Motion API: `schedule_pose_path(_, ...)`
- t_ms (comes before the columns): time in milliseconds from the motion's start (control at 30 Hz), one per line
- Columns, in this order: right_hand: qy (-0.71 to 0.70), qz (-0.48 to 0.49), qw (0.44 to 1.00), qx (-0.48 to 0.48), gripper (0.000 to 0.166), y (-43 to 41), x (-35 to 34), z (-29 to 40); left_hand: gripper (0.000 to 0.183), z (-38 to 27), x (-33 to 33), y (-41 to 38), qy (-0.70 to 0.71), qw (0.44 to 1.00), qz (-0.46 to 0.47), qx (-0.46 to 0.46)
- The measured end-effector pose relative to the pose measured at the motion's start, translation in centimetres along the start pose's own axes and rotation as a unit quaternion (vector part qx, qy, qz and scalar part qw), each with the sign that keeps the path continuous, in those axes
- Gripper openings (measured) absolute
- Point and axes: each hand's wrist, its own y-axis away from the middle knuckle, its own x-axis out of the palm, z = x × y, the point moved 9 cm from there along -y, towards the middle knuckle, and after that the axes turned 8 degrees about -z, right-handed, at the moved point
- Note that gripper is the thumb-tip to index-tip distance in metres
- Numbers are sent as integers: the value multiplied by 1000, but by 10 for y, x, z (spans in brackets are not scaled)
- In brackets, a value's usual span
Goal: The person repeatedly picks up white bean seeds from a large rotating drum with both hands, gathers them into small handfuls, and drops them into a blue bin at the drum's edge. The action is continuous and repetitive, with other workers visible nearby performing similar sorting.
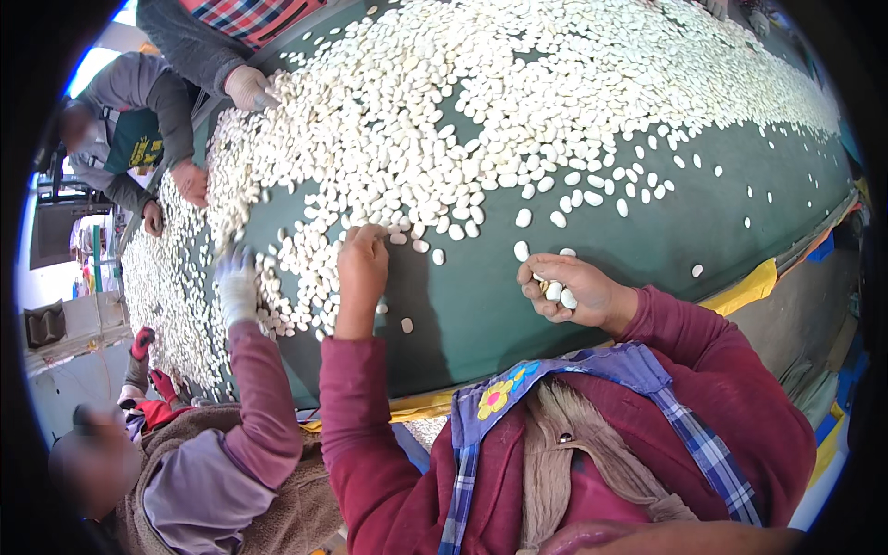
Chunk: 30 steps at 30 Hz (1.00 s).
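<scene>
Large white beans point(388, 139) lie in a thick layer on a green conveyor belt or table surface point(479, 305). My left hand point(363, 267) reaches to the near edge of the layer, its fingertips bent down at the beans; whether a bean is between them is hidden. My right hand point(572, 288) is half-curled with the palm turned up, over the bare green surface, and holds several beans point(553, 291), one of them brownish. A single bean point(521, 250) lies just beyond its fingers.
A co-worker's white-gloved hand point(236, 284) is among the beans left of my left hand. Across the surface are another gloved hand point(250, 88) and a co-worker's bare hands point(189, 182). Red gloves point(143, 343) show at the far left. Yellow material point(742, 288) lines the near edge.
</scene>
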Motion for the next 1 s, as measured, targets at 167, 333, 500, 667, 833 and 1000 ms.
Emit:
schedule_pose_path(167,-67,-51,996,-7,28,2,-19,8,18,-134,43,16,261,953,142,55)
schedule_pose_path(333,-97,-28,995,-21,28,10,-30,20,27,-131,53,-14,227,967,111,-19)
schedule_pose_path(500,-102,37,994,1,25,24,-32,25,26,-137,57,-58,102,987,-44,119)
schedule_pose_path(667,-86,35,996,8,26,31,-42,28,39,-239,135,-63,68,953,33,294)
schedule_pose_path(833,-54,38,998,-12,28,39,-48,37,41,-261,207,-88,-50,936,95,335)
schedule_pose_path(1000,-48,46,997,-32,30,53,-55,47,36,-146,142,-127,-111,974,-39,194)
